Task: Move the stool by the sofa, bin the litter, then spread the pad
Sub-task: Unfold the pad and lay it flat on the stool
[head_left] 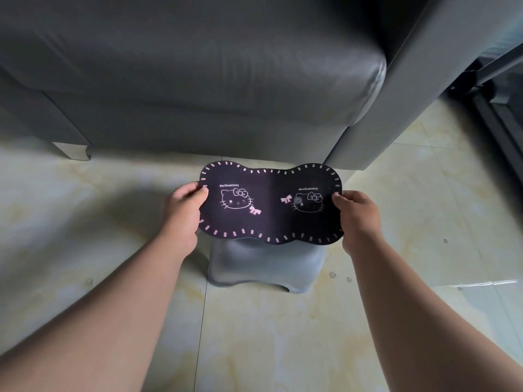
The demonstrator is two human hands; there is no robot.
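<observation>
A: Nearest: two bare forearms reaching forward over pale tiled floor (283, 335). Left hand (184, 210) pinched on the left end of the pad (268, 205), thumb on top, fingers tucked beneath. Right hand (358, 215) pinched likewise on the right end.

B: Neither hand spread wide?

A: No. Both closed onto the pad's opposite edges, set well apart, nothing else touched.

B: Position of the pad?

A: Held out flat, printed side up, directly above the grey stool (266, 264). Contact with the stool top not determinable; near edge overhanging the seat, seat itself hidden.

B: Handling qualities?

A: Thin, dark, bone-shaped, with pink stitch marks round the border and two cartoon cat faces. Judged light and soft, probably limp if held at one end only; faint crease down the middle suggesting easy folding. Nothing fragile. Surface apparently cloth-like, so little risk of slipping from a pinch.

B: Best places to take hold?

A: The two rounded ends, as shown, kept taut between the hands. Lowered level, then released, likely to lie smooth; any wrinkle to be pressed out from the centre.

B: Beyond the stool?

A: Grey sofa (198, 80) just behind, cushion front and armrest filling the upper field; sofa foot (73, 151) at far left. Stool thus standing beside the sofa. Dark frame (498, 108) at far right, unidentified. No litter or bin in view.
</observation>
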